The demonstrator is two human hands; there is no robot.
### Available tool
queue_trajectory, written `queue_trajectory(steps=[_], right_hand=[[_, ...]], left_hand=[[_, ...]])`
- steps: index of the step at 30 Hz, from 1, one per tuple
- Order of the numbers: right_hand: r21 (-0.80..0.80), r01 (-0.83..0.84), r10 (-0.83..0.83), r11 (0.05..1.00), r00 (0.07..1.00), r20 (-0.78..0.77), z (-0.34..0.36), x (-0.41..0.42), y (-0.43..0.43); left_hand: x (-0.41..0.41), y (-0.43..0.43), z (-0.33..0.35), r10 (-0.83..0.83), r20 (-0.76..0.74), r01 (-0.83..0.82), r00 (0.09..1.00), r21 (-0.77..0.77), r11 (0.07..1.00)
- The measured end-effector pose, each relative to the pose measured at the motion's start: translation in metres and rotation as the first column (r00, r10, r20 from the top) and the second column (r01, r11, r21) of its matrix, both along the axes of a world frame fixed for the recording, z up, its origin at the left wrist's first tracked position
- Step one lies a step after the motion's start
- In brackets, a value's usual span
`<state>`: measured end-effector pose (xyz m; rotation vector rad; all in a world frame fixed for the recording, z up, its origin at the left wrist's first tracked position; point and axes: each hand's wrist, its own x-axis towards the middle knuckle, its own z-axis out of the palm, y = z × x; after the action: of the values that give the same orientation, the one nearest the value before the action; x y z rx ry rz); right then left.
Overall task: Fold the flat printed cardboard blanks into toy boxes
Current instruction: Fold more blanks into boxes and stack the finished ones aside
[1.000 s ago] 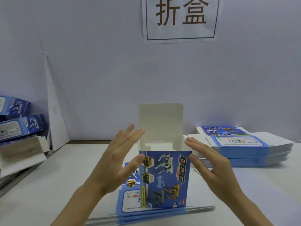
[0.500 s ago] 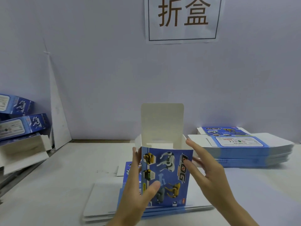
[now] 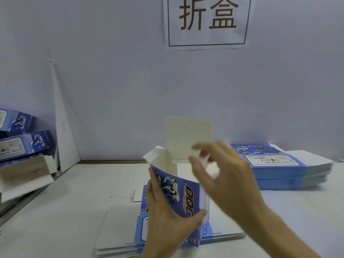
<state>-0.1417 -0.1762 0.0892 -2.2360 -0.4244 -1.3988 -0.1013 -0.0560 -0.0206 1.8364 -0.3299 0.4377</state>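
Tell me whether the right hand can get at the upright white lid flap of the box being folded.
Probably yes. The right hand hovers, blurred, just in front of the lid flap with nothing seen between them, while the left hand grips the box by its printed body, below the flap.

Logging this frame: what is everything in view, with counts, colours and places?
Toy box: one, blue printed, centre, top flap upright.
Near blank stack: one, blue and white, below the box.
Far blank stack: one, blue, right.
Folded boxes: three visible, blue, left edge.
Sign: one, white, wall.
Table: one, white.
Left hand: grips the box's left side.
Right hand: blurred, at the box's upper right flap.
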Motion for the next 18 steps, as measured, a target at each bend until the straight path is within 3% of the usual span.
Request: queue_trajectory(steps=[2, 3, 6, 8, 10, 11, 13, 15, 16, 18], right_hand=[[-0.008, 0.129, -0.128, 0.992, 0.990, 0.065, 0.026, 0.015, -0.011], [-0.025, 0.184, -0.184, 0.983, 0.983, 0.017, 0.038, 0.026, -0.016], [0.000, 0.152, -0.142, 0.988, 0.920, -0.365, 0.052, 0.062, -0.031], [0.275, 0.053, 0.103, 0.960, 0.846, -0.523, 0.049, 0.082, -0.041], [0.616, 0.082, 0.348, 0.783, 0.763, -0.544, 0.037, 0.095, -0.054], [0.737, 0.159, 0.454, 0.657, 0.696, -0.556, 0.027, 0.098, -0.059], [0.787, 0.392, 0.648, 0.476, 0.449, -0.615, -0.002, 0.097, -0.062], [0.732, 0.490, 0.770, 0.473, 0.174, -0.614, -0.036, 0.090, -0.056], [0.726, 0.494, 0.793, 0.479, 0.110, -0.599, -0.047, 0.089, -0.054], [0.745, 0.484, 0.800, 0.459, 0.140, -0.584, -0.052, 0.090, -0.057]], left_hand=[[0.002, -0.004, 0.000, 0.029, -0.027, -0.029, 0.999, 0.009, 1.000], [0.002, -0.006, 0.001, 0.052, -0.039, -0.052, 0.998, 0.019, 0.998], [0.003, -0.008, 0.001, 0.082, -0.082, -0.078, 0.993, 0.049, 0.996], [0.005, -0.008, -0.003, 0.071, -0.075, -0.065, 0.995, 0.070, 0.995], [0.004, -0.008, -0.005, 0.062, -0.053, -0.056, 0.997, 0.096, 0.994], [0.003, -0.008, -0.005, 0.060, -0.046, -0.055, 0.997, 0.102, 0.993], [0.000, -0.009, -0.003, 0.055, -0.047, -0.051, 0.997, 0.084, 0.995], [-0.001, -0.010, 0.000, 0.064, -0.067, -0.062, 0.996, 0.033, 0.998], [-0.001, -0.010, 0.001, 0.076, -0.073, -0.075, 0.994, 0.027, 0.997], [0.000, -0.011, 0.001, 0.105, -0.057, -0.101, 0.993, 0.069, 0.993]])
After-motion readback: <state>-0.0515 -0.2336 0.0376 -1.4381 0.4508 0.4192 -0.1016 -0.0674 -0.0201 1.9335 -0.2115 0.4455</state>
